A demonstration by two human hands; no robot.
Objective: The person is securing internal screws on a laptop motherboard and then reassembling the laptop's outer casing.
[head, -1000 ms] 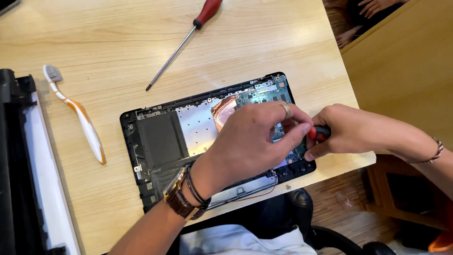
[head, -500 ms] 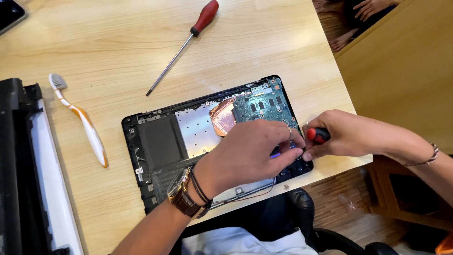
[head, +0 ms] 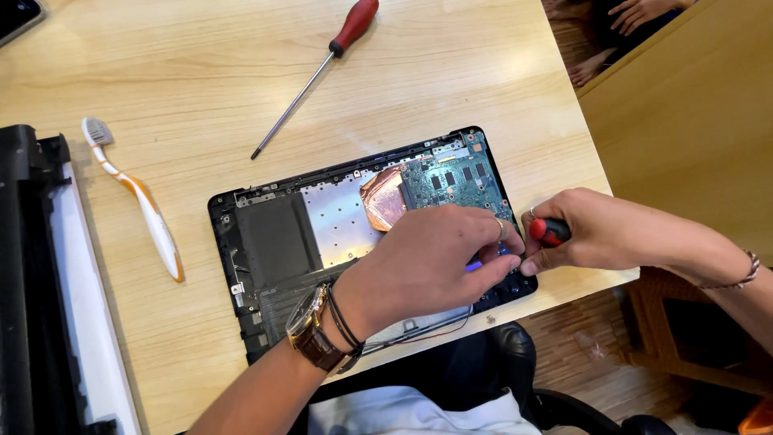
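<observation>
Opened laptop base (head: 278,242), bottom cover off, lies on the wooden surface (head: 193,72) at the near edge, in front of the person.

Head view: the green circuit board (head: 455,177) sits at the 1 o'clock corner of the base, a copper heat plate (head: 382,197) just beside it, a dark panel toward 9 o'clock. The left hand (head: 427,266) lies across the base at its 4 o'clock corner, fingers pressed together and bent down onto the board edge; whether they pinch a part cannot be told. The right hand (head: 592,234) touches it from 3 o'clock, fingers closed around the red handle of a small screwdriver (head: 549,232); its tip is hidden under the left hand.

A longer red-handled screwdriver (head: 318,68) lies untouched at 12 o'clock, a toothbrush (head: 141,205) at 9 o'clock, a black-and-white casing (head: 48,306) at the far left edge.

Judgement: a screw at the board's right corner is being worked. The next move calls for a steady, upright driver and the left fingers holding the spot firm.
</observation>
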